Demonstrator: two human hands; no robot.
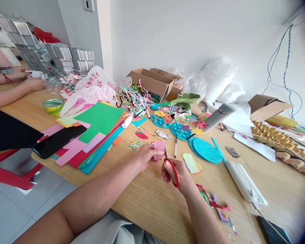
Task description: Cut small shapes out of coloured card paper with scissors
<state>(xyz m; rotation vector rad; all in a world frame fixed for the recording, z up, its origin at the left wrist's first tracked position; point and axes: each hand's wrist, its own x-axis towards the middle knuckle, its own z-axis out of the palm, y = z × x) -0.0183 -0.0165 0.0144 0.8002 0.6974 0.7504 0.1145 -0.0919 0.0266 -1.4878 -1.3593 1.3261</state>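
Observation:
My left hand (145,158) pinches a small piece of pink paper (159,149) with faint drawn lines on it. Red-handled scissors (175,173) sit in my right hand (179,174), fingers through the loops. Their blades meet the right edge of the pink paper; how far they are parted is too small to tell. Just beyond my hands lie a red paper fish (141,135), a patterned fish cutout (163,134), a heap of tiny paper bits (134,145) and a pen (175,147). To the right of them is a small stack of pale green paper (191,163).
Coloured paper sheets (101,117) and a black phone (59,139) lie left. Blue discs (208,150), a grey tumbler (220,117) and a white power strip (245,183) are right. Paper scraps (220,206) lie near my right forearm. Another person's hands (34,81) hold cards at far left.

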